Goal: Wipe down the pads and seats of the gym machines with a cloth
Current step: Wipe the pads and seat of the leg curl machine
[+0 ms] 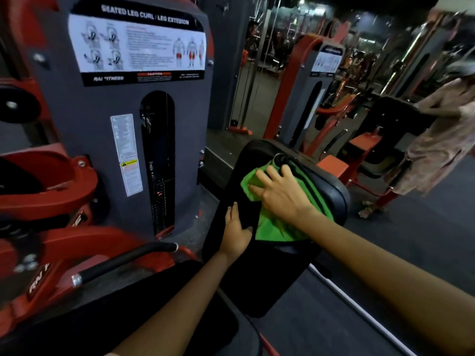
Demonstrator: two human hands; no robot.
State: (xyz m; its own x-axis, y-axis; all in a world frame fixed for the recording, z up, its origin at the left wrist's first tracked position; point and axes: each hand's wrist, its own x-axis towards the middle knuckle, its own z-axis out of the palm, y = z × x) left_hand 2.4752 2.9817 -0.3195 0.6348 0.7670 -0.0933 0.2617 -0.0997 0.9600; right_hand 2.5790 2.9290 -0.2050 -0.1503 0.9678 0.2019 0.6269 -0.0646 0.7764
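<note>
A black padded backrest [331,191] of the seated leg curl machine stands in the middle of the head view. A green cloth [272,227] lies spread over its upper part. My right hand [277,191] presses flat on the cloth with the fingers spread. My left hand [237,229] grips the pad's left edge just below and left of the cloth, thumb on the front face. The black seat [180,317] lies below, under my left forearm.
The grey weight-stack tower [123,119] with its instruction placard stands at left, with red frame arms [51,191] and a black handle [128,260] beside it. A mirror at the back right shows a person [442,140] and more red machines. Dark floor [411,240] lies to the right.
</note>
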